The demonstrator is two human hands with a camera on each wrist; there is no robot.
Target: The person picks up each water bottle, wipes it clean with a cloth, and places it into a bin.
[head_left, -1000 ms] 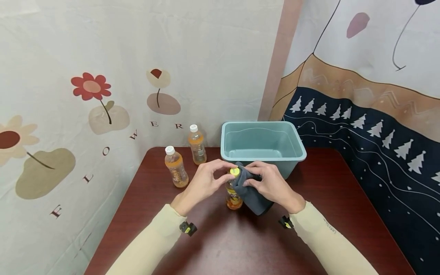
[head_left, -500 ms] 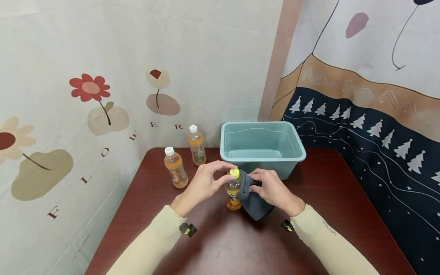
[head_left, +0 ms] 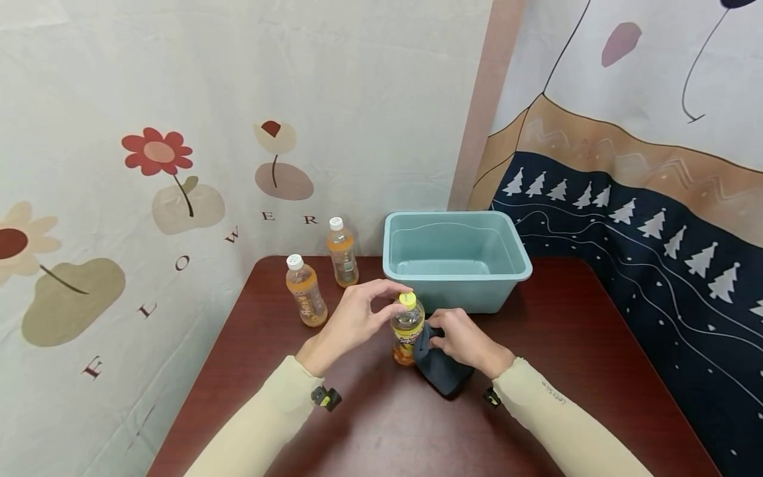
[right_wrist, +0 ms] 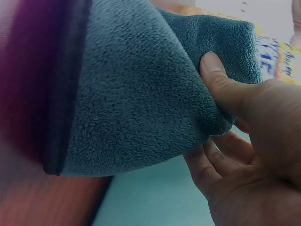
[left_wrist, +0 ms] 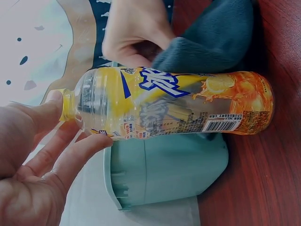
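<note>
A yellow-capped drink bottle (head_left: 406, 334) stands upright on the table, orange print low on its label. My left hand (head_left: 356, 314) pinches it by the cap, thumb and fingers to either side, as the left wrist view shows up close. With my right hand (head_left: 467, 341) I grip a folded dark grey-blue cloth (head_left: 442, 368) and press it against the bottle's right side. In the right wrist view the thumb lies on top of the fuzzy cloth (right_wrist: 136, 94) and the other fingers are beneath. The cloth's lower part hangs down near the tabletop.
Two white-capped bottles, a nearer one (head_left: 306, 291) and a farther one (head_left: 342, 253), stand at the back left. Behind the held bottle sits a light teal plastic bin (head_left: 456, 291). The dark red table (head_left: 381, 430) meets printed wall cloths at the back and sides.
My right hand has slid the cloth down the bottle, from beside the cap to the label. The left hand stays at the cap, and the bottle has barely moved.
</note>
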